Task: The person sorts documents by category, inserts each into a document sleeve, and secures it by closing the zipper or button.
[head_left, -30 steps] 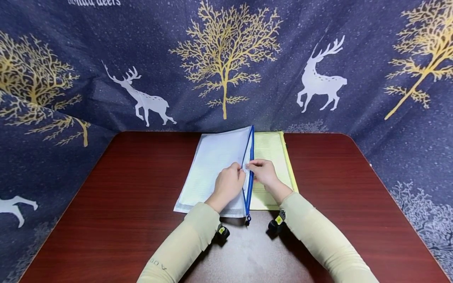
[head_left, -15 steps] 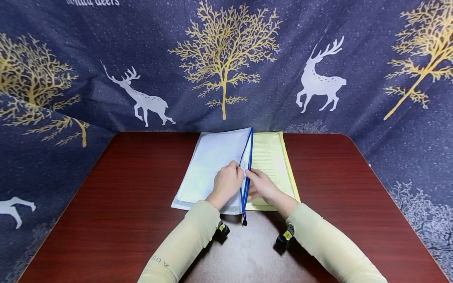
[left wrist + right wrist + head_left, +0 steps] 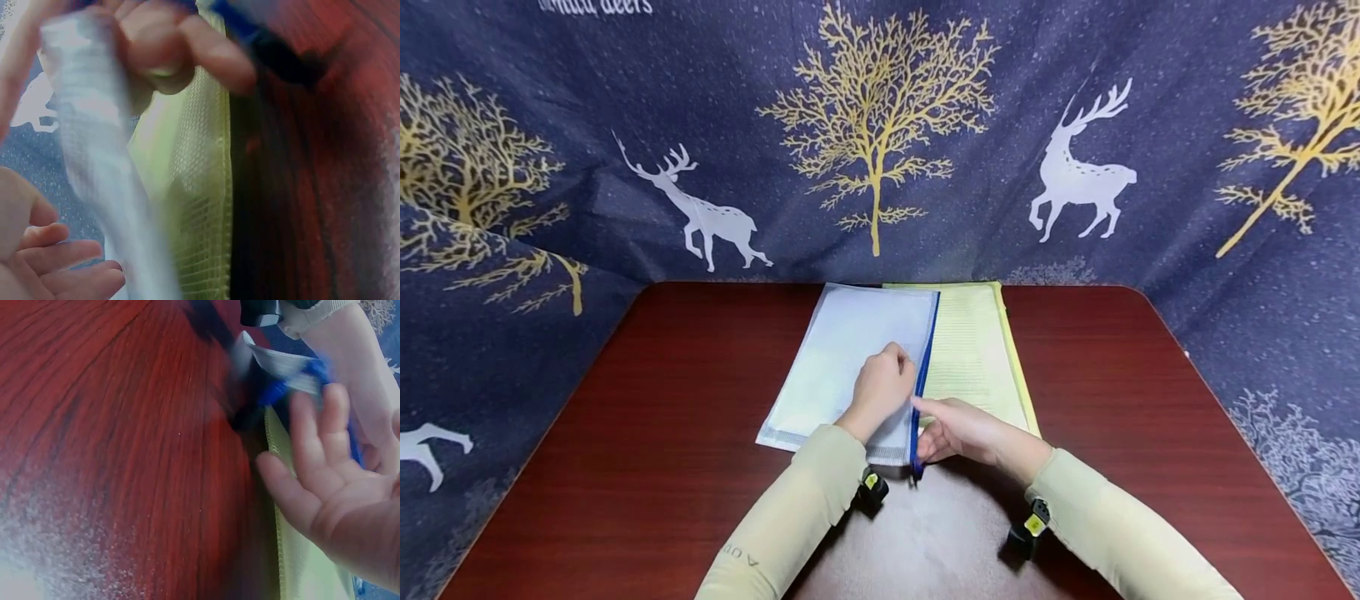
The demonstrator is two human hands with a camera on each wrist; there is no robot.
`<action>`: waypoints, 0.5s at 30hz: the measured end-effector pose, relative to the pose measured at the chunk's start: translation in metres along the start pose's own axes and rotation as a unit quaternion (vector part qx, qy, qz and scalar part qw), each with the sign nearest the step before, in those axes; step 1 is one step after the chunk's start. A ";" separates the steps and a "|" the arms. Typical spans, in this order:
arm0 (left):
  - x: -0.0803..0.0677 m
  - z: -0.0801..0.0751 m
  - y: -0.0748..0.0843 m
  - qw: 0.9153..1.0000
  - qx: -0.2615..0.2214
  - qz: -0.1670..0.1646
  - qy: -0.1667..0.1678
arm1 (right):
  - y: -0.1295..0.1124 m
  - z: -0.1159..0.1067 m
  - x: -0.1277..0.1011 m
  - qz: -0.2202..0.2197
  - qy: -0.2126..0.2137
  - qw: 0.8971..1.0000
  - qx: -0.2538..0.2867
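Observation:
A white mesh pouch (image 3: 842, 367) with a blue zipper (image 3: 922, 375) lies flat on the red-brown table (image 3: 662, 417), partly over a yellow-green mesh pouch (image 3: 973, 358). My left hand (image 3: 904, 362) sits on the white pouch beside the zipper, its fingers curled on that edge. My right hand (image 3: 925, 425) lies low by the zipper's near end, fingers fairly straight and holding nothing. The right wrist view shows its palm and spread fingers (image 3: 325, 456) just short of the blue zipper (image 3: 281, 387). The left wrist view is blurred, showing the white pouch (image 3: 94, 156) and the yellow-green pouch (image 3: 200, 219).
A dark blue cloth (image 3: 880, 125) printed with gold trees and white deer hangs behind and around the table. Bare table surface lies to the left, right and front of the pouches. Small black wrist cameras (image 3: 872, 490) sit under both sleeves.
The white pouch's raised zipper flap has dropped flat. My right hand let go of the zipper edge and slid down toward the near end; the left hand stayed put.

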State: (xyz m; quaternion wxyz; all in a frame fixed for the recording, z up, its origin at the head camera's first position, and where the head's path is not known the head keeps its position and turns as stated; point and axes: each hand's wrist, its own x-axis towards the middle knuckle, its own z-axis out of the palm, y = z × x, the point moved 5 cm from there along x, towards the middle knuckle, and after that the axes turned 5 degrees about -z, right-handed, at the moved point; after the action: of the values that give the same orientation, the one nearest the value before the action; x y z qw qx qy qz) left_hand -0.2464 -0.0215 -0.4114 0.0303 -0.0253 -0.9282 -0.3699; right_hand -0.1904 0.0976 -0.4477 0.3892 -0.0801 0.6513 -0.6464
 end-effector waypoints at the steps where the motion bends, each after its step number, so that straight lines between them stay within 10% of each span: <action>1: 0.000 0.001 -0.001 1.000 0.001 0.000 -0.005 | 0.000 0.001 -0.001 -0.006 -0.006 1.000 -0.008; 15: 0.006 0.007 -0.006 0.994 -0.014 0.032 -0.108 | 0.010 0.023 -0.004 -0.055 -0.035 0.997 0.031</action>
State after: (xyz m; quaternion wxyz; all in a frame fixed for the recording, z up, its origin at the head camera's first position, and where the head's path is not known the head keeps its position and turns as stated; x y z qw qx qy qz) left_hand -0.2526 -0.0208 -0.4198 -0.0585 -0.0949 -0.9195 -0.3769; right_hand -0.1699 0.0830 -0.4517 0.3777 -0.1266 0.6116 -0.6835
